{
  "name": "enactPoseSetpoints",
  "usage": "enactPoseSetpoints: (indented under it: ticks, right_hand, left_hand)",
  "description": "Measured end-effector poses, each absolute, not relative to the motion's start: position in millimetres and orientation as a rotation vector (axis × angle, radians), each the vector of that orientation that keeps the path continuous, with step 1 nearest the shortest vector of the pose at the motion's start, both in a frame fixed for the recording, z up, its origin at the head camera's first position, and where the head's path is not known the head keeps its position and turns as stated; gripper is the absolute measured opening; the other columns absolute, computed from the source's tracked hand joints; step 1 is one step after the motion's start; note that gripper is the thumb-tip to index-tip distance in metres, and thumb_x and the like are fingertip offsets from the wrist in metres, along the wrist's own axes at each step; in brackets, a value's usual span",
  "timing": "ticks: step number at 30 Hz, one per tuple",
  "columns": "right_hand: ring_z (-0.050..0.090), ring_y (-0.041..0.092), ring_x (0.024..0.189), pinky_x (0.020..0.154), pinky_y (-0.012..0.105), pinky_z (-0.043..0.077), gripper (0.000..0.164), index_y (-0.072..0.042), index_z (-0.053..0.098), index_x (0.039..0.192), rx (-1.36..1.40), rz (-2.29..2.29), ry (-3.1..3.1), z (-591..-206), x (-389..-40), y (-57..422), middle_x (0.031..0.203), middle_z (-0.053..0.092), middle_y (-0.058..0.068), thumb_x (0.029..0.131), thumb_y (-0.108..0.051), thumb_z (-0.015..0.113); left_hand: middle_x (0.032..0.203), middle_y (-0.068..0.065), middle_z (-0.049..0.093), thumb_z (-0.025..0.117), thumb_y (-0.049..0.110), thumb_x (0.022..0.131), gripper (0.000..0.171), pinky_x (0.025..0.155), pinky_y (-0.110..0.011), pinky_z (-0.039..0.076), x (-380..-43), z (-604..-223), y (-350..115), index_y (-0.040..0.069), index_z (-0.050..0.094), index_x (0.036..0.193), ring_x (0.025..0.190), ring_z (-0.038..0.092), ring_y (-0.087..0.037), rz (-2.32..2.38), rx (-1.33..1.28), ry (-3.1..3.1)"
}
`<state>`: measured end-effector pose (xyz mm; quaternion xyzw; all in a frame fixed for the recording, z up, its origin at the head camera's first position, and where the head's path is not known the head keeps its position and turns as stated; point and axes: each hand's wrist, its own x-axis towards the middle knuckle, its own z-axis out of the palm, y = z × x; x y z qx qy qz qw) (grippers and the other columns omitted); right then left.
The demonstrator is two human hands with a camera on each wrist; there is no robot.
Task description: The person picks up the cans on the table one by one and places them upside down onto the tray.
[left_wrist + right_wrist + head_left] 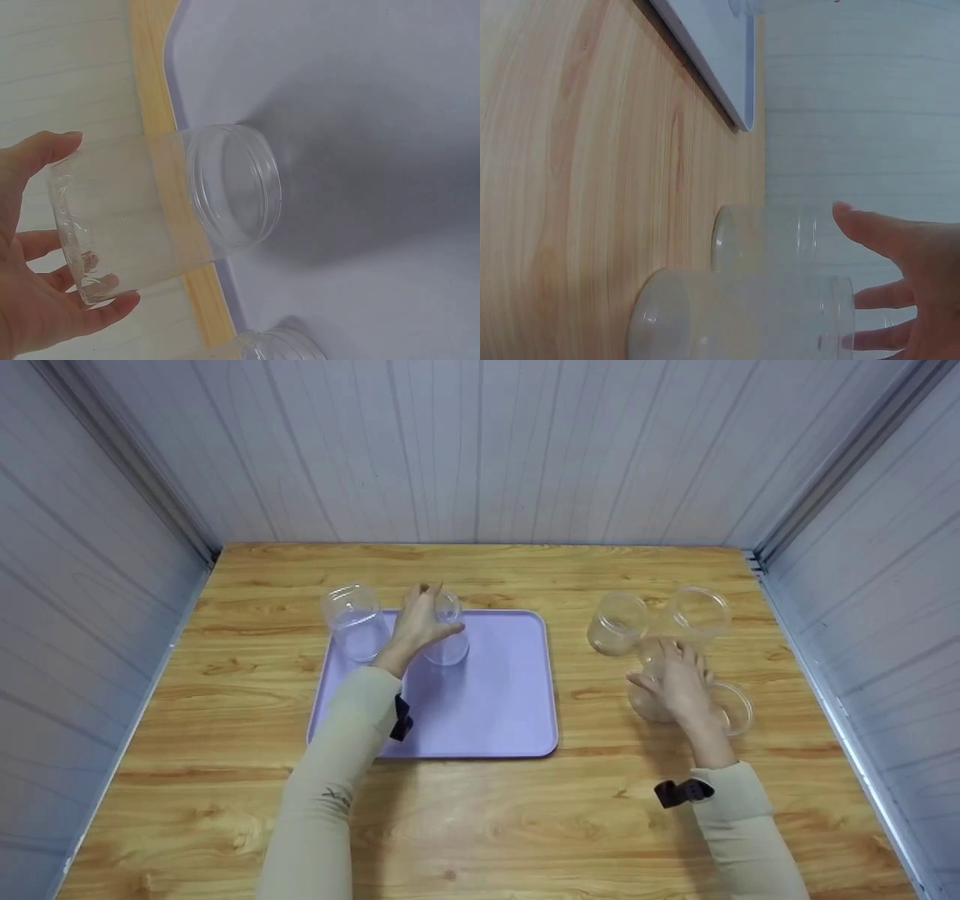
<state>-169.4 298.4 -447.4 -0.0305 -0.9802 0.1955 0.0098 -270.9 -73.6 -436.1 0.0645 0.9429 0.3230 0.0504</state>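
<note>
My left hand (420, 622) grips a clear plastic jar (127, 210) by its base, with thumb and fingers spread round it. The jar is turned upside down, its threaded mouth toward the lilac tray (495, 697); whether it touches the tray I cannot tell. To its left a second clear jar (360, 626) stands at the tray's back left corner. Over on the right, my right hand (679, 679) reaches round the top of another clear jar (742, 315), mouth up on the table. The thumb is apart from this jar; its fingers are at the far side of the rim, contact unclear.
More clear round containers stand by the right hand: one jar (616, 622) behind to the left, one container (701, 615) at the back, another (735, 709) to the right. Panelled walls (480, 457) close off the wooden table (495, 825) at the back and sides.
</note>
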Motion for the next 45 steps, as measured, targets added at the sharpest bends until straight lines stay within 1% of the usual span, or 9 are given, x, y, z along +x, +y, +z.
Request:
enactPoseSetpoints:
  ticks: [3, 9, 15, 20, 23, 27, 31, 38, 45]
  right_hand:
    - [0.020, 0.052, 0.117, 0.088, 0.066, 0.017, 0.087, 0.000, 0.032, 0.133, -0.098, 0.627, -3.073, -447.6, -170.0, 299.2, 0.132, 0.025, 0.031, 0.072, -0.054, 0.063]
    - [0.020, 0.053, 0.117, 0.085, 0.065, 0.019, 0.082, 0.001, 0.033, 0.132, -0.095, 0.644, -3.066, -448.3, -171.2, 300.2, 0.130, 0.026, 0.034, 0.072, -0.041, 0.070]
    - [0.022, 0.052, 0.115, 0.084, 0.064, 0.020, 0.084, 0.000, 0.034, 0.131, -0.098, 0.606, -3.064, -449.6, -170.8, 301.4, 0.129, 0.028, 0.033, 0.069, -0.043, 0.071]
    - [0.025, 0.051, 0.112, 0.081, 0.064, 0.023, 0.079, 0.001, 0.038, 0.128, -0.089, 0.587, -3.039, -452.9, -170.4, 303.7, 0.126, 0.030, 0.033, 0.069, -0.038, 0.073]
    - [0.023, 0.051, 0.114, 0.081, 0.066, 0.022, 0.081, 0.001, 0.037, 0.129, -0.089, 0.607, -3.052, -452.7, -170.5, 305.3, 0.128, 0.027, 0.033, 0.069, -0.039, 0.073]
    - [0.018, 0.051, 0.117, 0.080, 0.071, 0.021, 0.082, 0.001, 0.033, 0.133, -0.097, 0.647, -3.081, -451.7, -171.1, 307.2, 0.131, 0.022, 0.033, 0.072, -0.040, 0.070]
    - [0.015, 0.053, 0.117, 0.079, 0.073, 0.022, 0.082, 0.000, 0.029, 0.134, -0.104, 0.681, -3.101, -451.8, -171.5, 308.7, 0.132, 0.017, 0.035, 0.074, -0.036, 0.070]
    - [0.018, 0.056, 0.114, 0.076, 0.073, 0.026, 0.076, 0.001, 0.029, 0.134, -0.073, 0.694, -3.093, -452.4, -169.1, 309.7, 0.131, 0.017, 0.038, 0.075, -0.023, 0.071]
    - [0.020, 0.054, 0.114, 0.076, 0.071, 0.028, 0.075, -0.002, 0.031, 0.134, -0.108, 0.659, -3.107, -450.9, -169.3, 309.1, 0.130, 0.020, 0.036, 0.076, -0.026, 0.070]
  left_hand:
    - [0.136, -0.023, 0.028, 0.073, 0.030, 0.070, 0.084, 0.100, -0.043, 0.028, -272.3, -436.1, -73.1, 0.003, 0.030, 0.137, 0.124, 0.027, -0.035, 0.966, 0.207, 2.880]
    - [0.134, -0.023, 0.030, 0.072, 0.032, 0.071, 0.083, 0.100, -0.042, 0.027, -274.5, -435.8, -72.0, 0.002, 0.031, 0.136, 0.123, 0.029, -0.035, 0.942, 0.212, 2.895]
    - [0.135, -0.023, 0.030, 0.071, 0.034, 0.070, 0.084, 0.099, -0.045, 0.028, -276.9, -434.8, -70.6, 0.004, 0.031, 0.137, 0.123, 0.029, -0.036, 0.913, 0.208, 2.889]
    - [0.133, -0.023, 0.033, 0.071, 0.035, 0.069, 0.084, 0.098, -0.046, 0.029, -278.9, -434.7, -68.7, 0.004, 0.031, 0.137, 0.120, 0.031, -0.037, 0.865, 0.231, 2.898]
    - [0.131, -0.023, 0.034, 0.071, 0.035, 0.069, 0.084, 0.097, -0.046, 0.030, -280.2, -435.3, -67.9, 0.003, 0.032, 0.136, 0.119, 0.032, -0.038, 0.836, 0.249, 2.909]
    - [0.132, -0.024, 0.032, 0.071, 0.034, 0.070, 0.083, 0.098, -0.047, 0.029, -281.4, -435.9, -66.6, 0.002, 0.032, 0.136, 0.120, 0.030, -0.038, 0.820, 0.252, 2.902]
    - [0.134, -0.024, 0.029, 0.071, 0.033, 0.070, 0.083, 0.098, -0.048, 0.028, -281.2, -436.0, -65.8, 0.003, 0.031, 0.136, 0.122, 0.028, -0.039, 0.811, 0.250, 2.897]
    - [0.133, -0.022, 0.030, 0.070, 0.037, 0.071, 0.084, 0.096, -0.045, 0.032, -279.9, -435.8, -65.9, 0.003, 0.030, 0.136, 0.120, 0.031, -0.036, 0.767, 0.268, 2.908]
    - [0.136, -0.023, 0.026, 0.069, 0.042, 0.072, 0.086, 0.097, -0.049, 0.029, -280.3, -436.4, -66.8, 0.004, 0.028, 0.138, 0.123, 0.027, -0.038, 0.726, 0.264, 2.910]
